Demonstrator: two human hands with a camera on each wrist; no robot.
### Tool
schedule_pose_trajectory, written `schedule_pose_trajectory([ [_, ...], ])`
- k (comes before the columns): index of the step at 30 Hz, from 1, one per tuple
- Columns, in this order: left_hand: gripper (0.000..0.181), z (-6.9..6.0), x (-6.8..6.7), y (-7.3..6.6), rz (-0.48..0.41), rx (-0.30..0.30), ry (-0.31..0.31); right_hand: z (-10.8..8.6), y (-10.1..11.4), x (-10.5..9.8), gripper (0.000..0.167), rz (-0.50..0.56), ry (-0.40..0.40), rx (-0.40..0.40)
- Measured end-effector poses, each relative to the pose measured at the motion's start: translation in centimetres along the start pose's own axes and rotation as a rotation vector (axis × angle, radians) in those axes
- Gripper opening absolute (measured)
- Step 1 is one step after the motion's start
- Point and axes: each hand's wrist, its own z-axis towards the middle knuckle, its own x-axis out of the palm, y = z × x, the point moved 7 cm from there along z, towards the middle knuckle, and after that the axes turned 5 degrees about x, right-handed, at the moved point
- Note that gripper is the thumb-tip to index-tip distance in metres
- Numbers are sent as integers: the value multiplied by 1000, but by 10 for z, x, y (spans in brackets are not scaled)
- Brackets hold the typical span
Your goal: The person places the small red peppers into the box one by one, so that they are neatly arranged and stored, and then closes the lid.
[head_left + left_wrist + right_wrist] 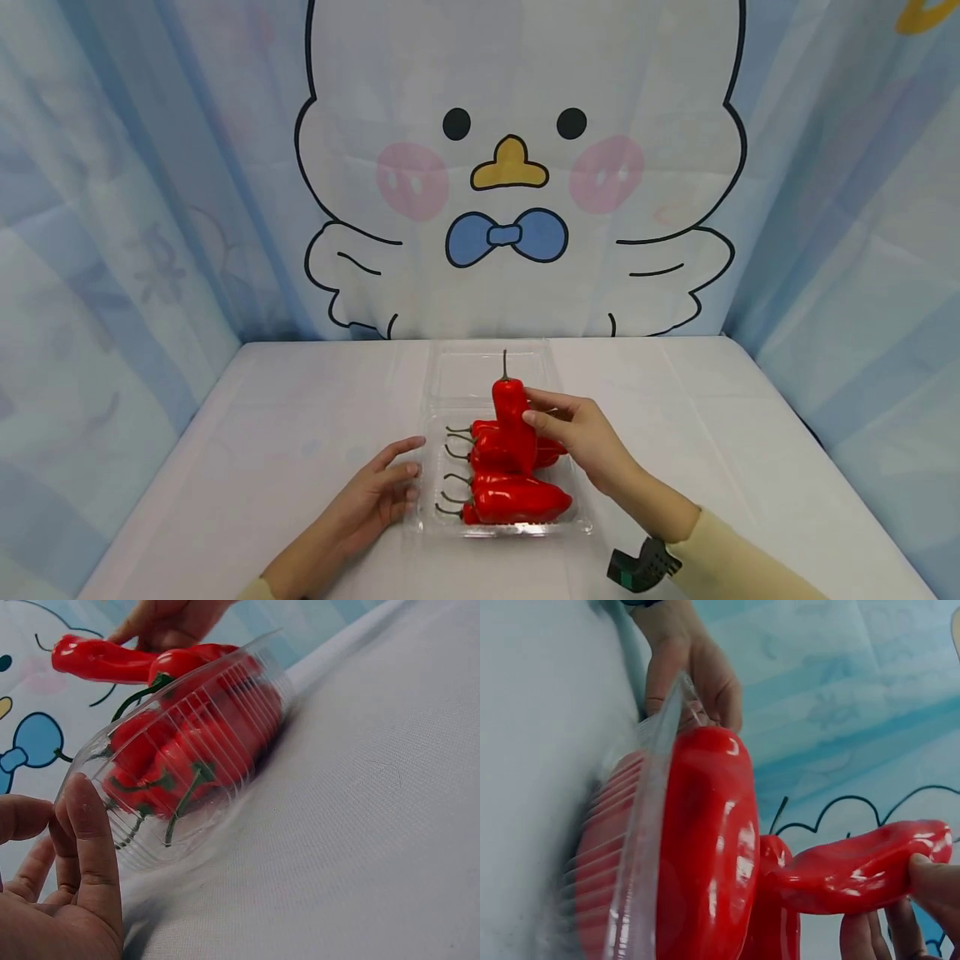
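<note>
A long red pepper (pixel 513 425) stands upright, green stem up, above the other red peppers (pixel 517 500). My right hand (pixel 577 429) pinches it between thumb and fingers; in the right wrist view the pinched pepper (pixel 862 870) has its tip close to the others. Several peppers lie in a clear plastic box (pixel 581 521), with their stems pointing left. Beside the box's left wall my left hand (pixel 371 496) has loosely bent fingers, their tips at the rim. In the left wrist view, those fingers (pixel 94 840) appear to touch the plastic edge.
The box's clear lid (pixel 487 367) lies folded back behind it on the white table (pixel 300 433). A dark wrist device (pixel 643 565) sits by the right sleeve. Cartoon-printed curtains (pixel 510 292) stand behind the table and at both sides.
</note>
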Motion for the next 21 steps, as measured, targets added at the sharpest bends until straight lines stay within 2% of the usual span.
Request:
schedule_pose_trajectory([
  [3, 55, -1, 1, 0, -1, 3, 1, -6, 2, 3, 45, -64, -2, -46],
  [9, 57, 0, 0, 0, 3, 2, -10, -15, 8, 8, 39, -219, -27, -193],
  [13, 57, 1, -1, 1, 5, -7, -22, -21, 10, 13, 36, -321, -54, -233],
  [16, 57, 1, -2, 1, 4, -11, -29, -26, 12, 20, 36, -405, -57, -260],
  [21, 57, 0, 0, 0, 0, -5, -19, -35, 18, 31, 40, -588, -67, -366],
])
